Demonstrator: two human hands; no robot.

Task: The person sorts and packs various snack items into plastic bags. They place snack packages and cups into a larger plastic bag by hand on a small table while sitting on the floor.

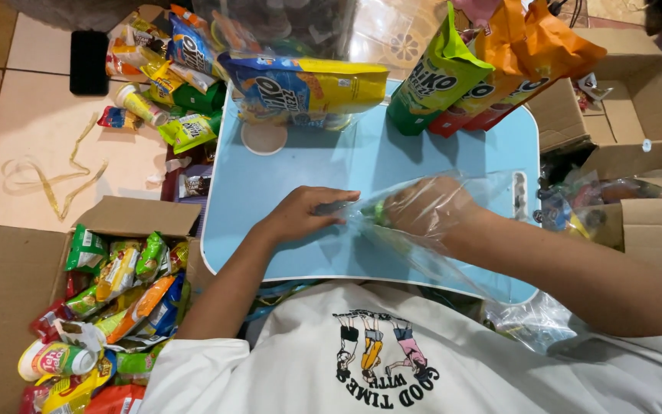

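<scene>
A person in a white printed T-shirt (392, 360) sits against the near edge of a small light-blue table (300, 253). The left hand (300, 215) lies palm down on the tabletop near the middle, fingers stretched flat and pressing the mouth of a clear plastic bag (423, 230) against the surface; it pins rather than clenches. The right hand (423, 205) is pushed inside that bag, just beside the left, curled around something green that shows only faintly through the film; I cannot tell how firmly it grips. The bag lies on the table's right half, its loose end trailing toward the near right corner.

On the floor to the near left stands an open cardboard box (9, 284) crammed with small snack packets (128, 291) in green, yellow and orange. To the right of the table stand more open cardboard boxes (637, 100) with wrapped goods inside.

Along the table's far edge lies a blue and yellow snack bag (308, 84), with a round recess (263, 138) in the tabletop just before it. Toward the far right corner lean a green packet (430, 84) and orange packets (530, 54), touching one another. Beyond the far left corner, loose packets (170, 77) lie heaped on the tiled floor (32, 115), near a black flat object (88, 61) and a curl of yellowish strap (55, 180).
</scene>
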